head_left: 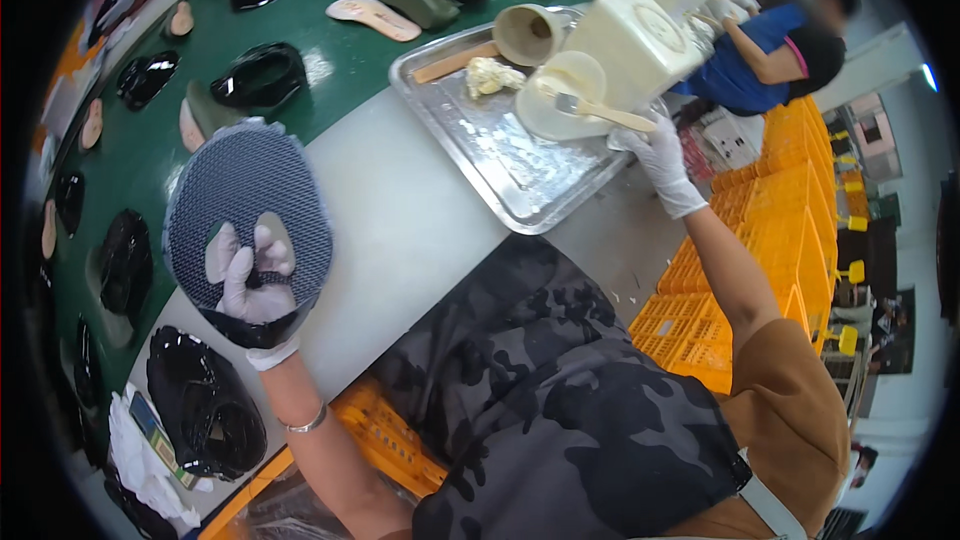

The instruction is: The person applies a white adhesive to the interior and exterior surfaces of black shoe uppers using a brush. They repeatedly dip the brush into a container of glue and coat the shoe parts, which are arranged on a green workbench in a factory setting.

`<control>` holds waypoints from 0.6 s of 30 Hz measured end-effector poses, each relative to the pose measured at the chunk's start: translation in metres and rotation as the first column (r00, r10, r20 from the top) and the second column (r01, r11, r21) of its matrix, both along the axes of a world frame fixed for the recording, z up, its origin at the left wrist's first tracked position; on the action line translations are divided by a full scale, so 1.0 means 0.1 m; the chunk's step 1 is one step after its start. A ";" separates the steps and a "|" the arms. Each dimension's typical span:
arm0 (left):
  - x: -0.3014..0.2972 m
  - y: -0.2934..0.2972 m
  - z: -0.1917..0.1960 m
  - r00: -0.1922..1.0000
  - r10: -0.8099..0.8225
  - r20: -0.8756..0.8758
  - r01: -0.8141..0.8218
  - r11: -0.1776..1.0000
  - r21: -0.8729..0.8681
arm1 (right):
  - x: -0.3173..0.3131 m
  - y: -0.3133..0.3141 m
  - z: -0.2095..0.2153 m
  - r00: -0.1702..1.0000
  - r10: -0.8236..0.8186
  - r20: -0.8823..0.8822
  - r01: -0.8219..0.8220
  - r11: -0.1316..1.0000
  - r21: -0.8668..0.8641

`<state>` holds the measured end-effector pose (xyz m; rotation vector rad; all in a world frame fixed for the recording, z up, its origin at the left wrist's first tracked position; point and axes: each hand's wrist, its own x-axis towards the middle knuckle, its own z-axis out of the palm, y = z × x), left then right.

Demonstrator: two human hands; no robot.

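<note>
The gloved left hand [252, 280] grips a grey mesh shoe upper [245, 205] at nine o'clock, underside up as if exposing it for gluing, while the right hand [655, 150], at one o'clock, holds a brush [600, 112] over the steel tray [500, 165] bearing a cream glue tub [640, 40] and lid [560, 100].

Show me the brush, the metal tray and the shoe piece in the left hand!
brush [608, 116], head view, middle of its pale handle.
tray [490, 155], head view, bare metal floor.
shoe piece [245, 185], head view, its grey mesh lining.
</note>
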<state>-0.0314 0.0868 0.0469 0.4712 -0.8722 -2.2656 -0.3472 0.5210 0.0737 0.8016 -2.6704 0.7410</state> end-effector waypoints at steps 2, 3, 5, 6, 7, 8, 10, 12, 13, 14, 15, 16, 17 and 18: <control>0.02 0.02 0.06 0.999 -0.017 -0.049 0.013 0.997 -0.071 | -0.08 0.01 0.05 0.994 0.098 0.052 -0.100 0.994 0.046; 0.05 0.06 0.13 0.999 0.004 -0.038 -0.006 0.998 -0.055 | 0.00 -0.07 0.03 0.966 0.073 0.248 -0.013 0.972 -0.233; -0.02 0.10 0.12 0.998 -0.038 -0.045 0.036 0.999 -0.041 | -0.15 0.20 0.03 0.998 0.058 -0.025 -0.063 0.961 -0.268; 0.02 0.11 0.12 0.998 -0.037 -0.050 0.035 0.998 -0.043 | -0.11 0.14 0.11 0.949 -0.050 0.310 0.212 0.830 -0.516; 0.01 0.13 0.13 1.000 -0.010 0.003 0.010 0.999 -0.049 | -0.11 0.19 0.23 0.936 -0.064 0.346 0.287 0.706 -0.647; 0.01 0.16 0.14 1.000 0.000 -0.005 0.000 0.999 -0.037 | -0.10 0.22 0.39 0.928 -0.084 0.364 0.336 0.612 -0.715; -0.02 0.22 0.21 1.000 0.007 -0.009 -0.008 0.999 -0.036 | -0.02 0.18 0.69 0.942 -0.167 0.292 0.334 0.557 -0.760; -0.02 0.20 0.12 0.997 -0.022 -0.074 0.019 0.999 -0.036 | 0.17 -0.05 0.94 0.986 -0.046 0.160 0.156 0.588 -0.794; -0.04 0.21 0.08 0.996 -0.021 -0.086 0.020 1.000 -0.013 | 0.35 -0.26 1.04 0.986 0.042 0.159 0.089 0.674 -0.733; -0.04 0.21 0.09 0.995 -0.016 -0.100 0.016 1.000 0.006 | 0.57 -0.53 1.11 0.977 0.137 0.164 0.008 0.743 -0.669; -0.05 0.25 0.12 0.990 -0.010 -0.139 0.012 1.000 0.017 | 0.82 -0.78 1.10 0.940 0.205 0.273 -0.005 0.808 -0.589; -0.05 0.27 0.16 0.992 0.003 -0.130 0.002 0.999 0.038 | 1.07 -1.04 1.08 0.886 0.264 0.380 -0.040 0.861 -0.506; -0.07 0.28 0.15 0.984 -0.030 -0.174 0.033 0.999 0.016 | 1.33 -1.28 1.06 0.735 0.352 0.579 -0.078 0.893 -0.444; -0.09 0.28 0.13 0.974 -0.063 -0.220 0.064 0.998 -0.005 | 1.51 -1.46 0.93 0.471 0.496 0.729 -0.071 0.846 -0.529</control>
